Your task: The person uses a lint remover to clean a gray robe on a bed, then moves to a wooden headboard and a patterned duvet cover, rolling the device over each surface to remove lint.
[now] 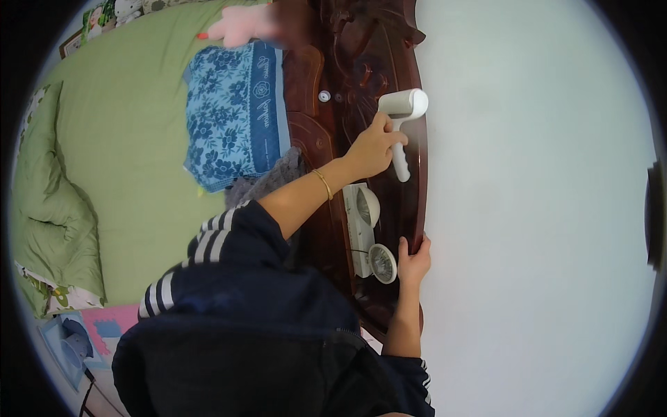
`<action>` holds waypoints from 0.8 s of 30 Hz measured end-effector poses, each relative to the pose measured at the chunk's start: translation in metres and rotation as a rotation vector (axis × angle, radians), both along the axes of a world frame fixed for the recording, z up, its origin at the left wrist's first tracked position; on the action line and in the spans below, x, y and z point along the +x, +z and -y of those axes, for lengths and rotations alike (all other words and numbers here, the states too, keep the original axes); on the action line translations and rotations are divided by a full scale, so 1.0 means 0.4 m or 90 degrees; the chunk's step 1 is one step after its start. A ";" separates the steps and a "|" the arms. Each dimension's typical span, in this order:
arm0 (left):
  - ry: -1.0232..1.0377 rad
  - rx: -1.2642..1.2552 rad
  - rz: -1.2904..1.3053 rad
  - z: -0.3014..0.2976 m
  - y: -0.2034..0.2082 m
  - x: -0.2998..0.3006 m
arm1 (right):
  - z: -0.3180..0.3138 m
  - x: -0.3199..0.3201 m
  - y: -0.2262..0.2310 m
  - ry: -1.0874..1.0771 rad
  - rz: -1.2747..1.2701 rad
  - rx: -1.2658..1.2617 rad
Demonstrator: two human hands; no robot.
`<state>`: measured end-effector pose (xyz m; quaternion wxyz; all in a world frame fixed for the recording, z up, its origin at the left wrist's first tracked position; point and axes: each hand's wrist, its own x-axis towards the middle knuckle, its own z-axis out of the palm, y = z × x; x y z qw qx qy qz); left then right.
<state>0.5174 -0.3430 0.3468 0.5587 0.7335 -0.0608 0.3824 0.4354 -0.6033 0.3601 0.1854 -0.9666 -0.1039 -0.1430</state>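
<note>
My left hand (374, 148), with a gold bracelet on its wrist, is closed around a white lint roller (403, 104). The roller head is over the top of the dark red carved wooden headboard (410, 201), and its handle points back toward me. Whether the roller touches the wood I cannot tell. Nearer to me, my right hand (415, 263) grips the headboard's outer edge, its thumb on one side and its fingers partly hidden. Beside the right hand, a white emergency light (358, 229) with two round lamps (382, 264) rests against the headboard.
A bed with a green sheet (132, 139) lies to the left. On it are a blue floral pillow towel (226, 118), grey fabric (267, 177), a pink plush toy (240, 26) and a folded quilt (52, 208). A pale wall (535, 208) stands right of the headboard.
</note>
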 end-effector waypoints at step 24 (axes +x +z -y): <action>0.160 -0.258 -0.049 -0.003 0.011 0.100 | 0.003 0.008 -0.004 -0.005 -0.004 -0.022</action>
